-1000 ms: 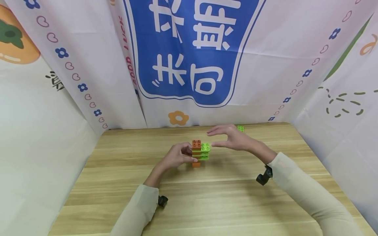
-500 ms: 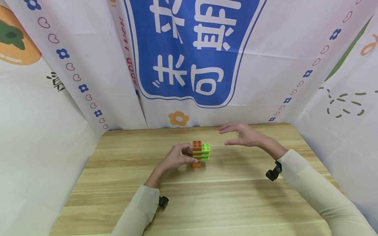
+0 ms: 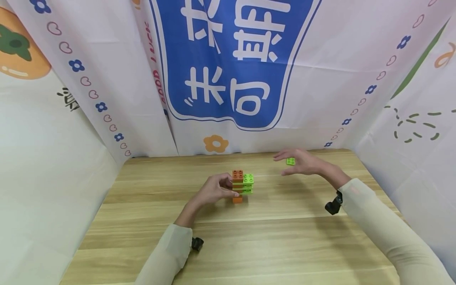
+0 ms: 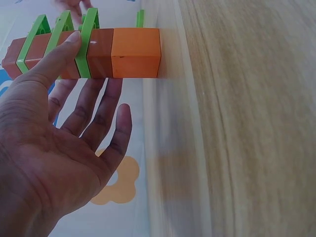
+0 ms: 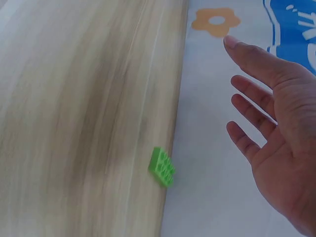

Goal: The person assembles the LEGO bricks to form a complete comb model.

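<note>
My left hand [image 3: 214, 189] holds a standing stack of toy building bricks, thumb on one side and fingers on the other. An orange brick [image 4: 136, 53] forms the bottom of that stack. Above it, reddish-brown bricks [image 3: 237, 175] alternate with thin green plates [image 3: 248, 178] that jut out to the right. Off to the right, my right hand [image 3: 305, 162] hovers above the table with fingers parted and nothing in its grasp. A loose green studded plate [image 5: 162, 167] lies near that hand, apart from it, by the table's back edge.
The wood-grain table [image 3: 263, 245] meets a white printed cloth [image 3: 313, 107] at its back. More cloth hangs at the left and right sides. Small black cameras [image 3: 333, 204] sit at both wrists.
My right hand has moved to the right, away from the brick stack, fingers still parted. The loose green plate now shows between its thumb and fingers in the head view. My left hand stays put.
</note>
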Action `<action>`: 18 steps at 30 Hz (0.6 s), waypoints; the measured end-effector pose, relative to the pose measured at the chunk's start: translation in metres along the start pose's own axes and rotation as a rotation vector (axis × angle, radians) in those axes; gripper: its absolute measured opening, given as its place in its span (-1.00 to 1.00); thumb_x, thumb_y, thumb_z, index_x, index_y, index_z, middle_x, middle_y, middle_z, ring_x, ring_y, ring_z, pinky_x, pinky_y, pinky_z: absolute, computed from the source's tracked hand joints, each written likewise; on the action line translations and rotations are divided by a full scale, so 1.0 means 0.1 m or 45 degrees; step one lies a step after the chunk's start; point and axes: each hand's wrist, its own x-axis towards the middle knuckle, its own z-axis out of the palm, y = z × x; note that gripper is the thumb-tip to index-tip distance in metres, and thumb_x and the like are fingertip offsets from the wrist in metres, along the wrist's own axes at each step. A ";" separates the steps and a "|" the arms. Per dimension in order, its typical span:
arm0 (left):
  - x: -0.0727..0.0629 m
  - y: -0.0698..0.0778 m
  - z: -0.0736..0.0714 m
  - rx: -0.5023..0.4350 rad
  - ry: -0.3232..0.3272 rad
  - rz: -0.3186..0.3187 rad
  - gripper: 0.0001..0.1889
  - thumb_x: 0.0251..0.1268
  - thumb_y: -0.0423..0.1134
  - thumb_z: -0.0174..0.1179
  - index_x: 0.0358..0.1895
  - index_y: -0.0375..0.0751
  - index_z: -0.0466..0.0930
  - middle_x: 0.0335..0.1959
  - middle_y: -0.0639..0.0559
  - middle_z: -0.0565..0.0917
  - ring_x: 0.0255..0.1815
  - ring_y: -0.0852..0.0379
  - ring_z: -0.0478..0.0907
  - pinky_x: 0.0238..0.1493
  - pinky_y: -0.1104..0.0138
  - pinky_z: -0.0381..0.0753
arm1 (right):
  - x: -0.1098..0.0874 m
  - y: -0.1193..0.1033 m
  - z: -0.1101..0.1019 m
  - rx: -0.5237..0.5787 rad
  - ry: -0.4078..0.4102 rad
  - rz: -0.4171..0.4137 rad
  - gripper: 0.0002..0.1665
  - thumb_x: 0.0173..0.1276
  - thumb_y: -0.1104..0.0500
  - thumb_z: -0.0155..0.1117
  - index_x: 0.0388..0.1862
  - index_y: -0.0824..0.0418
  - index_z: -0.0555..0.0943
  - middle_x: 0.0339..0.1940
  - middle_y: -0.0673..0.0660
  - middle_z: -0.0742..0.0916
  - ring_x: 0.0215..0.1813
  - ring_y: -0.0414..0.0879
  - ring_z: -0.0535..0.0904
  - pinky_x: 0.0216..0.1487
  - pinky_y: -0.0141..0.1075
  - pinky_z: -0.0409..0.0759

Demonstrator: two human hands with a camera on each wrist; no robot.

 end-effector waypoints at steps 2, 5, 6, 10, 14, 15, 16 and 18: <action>0.00 0.00 0.00 0.004 0.001 0.000 -0.67 0.14 -0.23 0.64 -0.11 -0.13 0.69 -0.19 0.03 0.73 -0.17 0.09 0.65 -0.06 0.24 0.66 | -0.01 0.06 0.00 0.000 0.004 0.013 -0.33 0.23 0.06 0.68 0.30 0.22 0.70 0.38 0.19 0.69 0.47 0.25 0.52 0.47 0.23 0.42; 0.00 -0.01 -0.01 0.006 0.000 0.003 -0.67 0.14 -0.23 0.63 -0.11 -0.13 0.69 -0.19 0.03 0.73 -0.17 0.09 0.65 -0.07 0.25 0.66 | -0.03 0.14 0.01 0.012 0.010 0.048 -0.34 0.22 0.10 0.68 0.30 0.22 0.70 0.37 0.19 0.70 0.47 0.27 0.52 0.47 0.25 0.42; 0.00 -0.01 -0.01 0.006 0.000 0.004 -0.67 0.14 -0.23 0.63 -0.11 -0.13 0.69 -0.19 0.03 0.73 -0.18 0.09 0.65 -0.07 0.25 0.66 | -0.03 0.16 0.01 0.023 0.013 0.063 -0.34 0.22 0.12 0.69 0.30 0.21 0.70 0.37 0.20 0.70 0.47 0.27 0.51 0.47 0.26 0.41; 0.00 -0.01 -0.01 0.011 -0.005 0.005 -0.68 0.14 -0.23 0.63 -0.12 -0.13 0.69 -0.20 0.03 0.74 -0.18 0.09 0.66 -0.07 0.27 0.67 | -0.05 0.27 0.01 0.047 0.031 0.108 -0.33 0.20 0.19 0.69 0.30 0.20 0.69 0.36 0.22 0.70 0.47 0.30 0.51 0.47 0.27 0.41; 0.00 0.00 -0.01 0.009 -0.002 0.017 -0.68 0.14 -0.24 0.63 -0.12 -0.14 0.69 -0.20 0.03 0.74 -0.19 0.10 0.65 -0.09 0.29 0.66 | -0.05 0.37 0.03 0.039 0.051 0.121 -0.30 0.18 0.19 0.70 0.32 0.23 0.67 0.36 0.28 0.69 0.45 0.33 0.52 0.46 0.28 0.41; 0.00 0.00 -0.01 0.007 -0.002 0.022 -0.68 0.15 -0.24 0.63 -0.11 -0.15 0.68 -0.20 0.02 0.74 -0.19 0.10 0.65 -0.10 0.29 0.66 | -0.05 0.40 0.03 0.036 0.055 0.129 -0.29 0.18 0.19 0.70 0.32 0.24 0.67 0.37 0.29 0.68 0.45 0.33 0.52 0.46 0.28 0.41; 0.00 0.01 -0.01 0.004 -0.003 0.028 -0.68 0.15 -0.24 0.63 -0.11 -0.16 0.68 -0.20 0.01 0.74 -0.19 0.10 0.65 -0.10 0.30 0.66 | -0.06 0.43 0.04 0.037 0.058 0.140 -0.28 0.18 0.19 0.70 0.33 0.25 0.66 0.38 0.31 0.67 0.45 0.35 0.51 0.46 0.29 0.40; -0.01 0.00 -0.01 -0.001 -0.007 0.035 -0.67 0.16 -0.24 0.62 -0.11 -0.19 0.67 -0.19 0.00 0.74 -0.19 0.10 0.65 -0.11 0.30 0.66 | -0.06 0.47 0.05 0.040 0.060 0.172 -0.26 0.20 0.19 0.69 0.35 0.26 0.64 0.41 0.33 0.64 0.47 0.37 0.48 0.46 0.30 0.39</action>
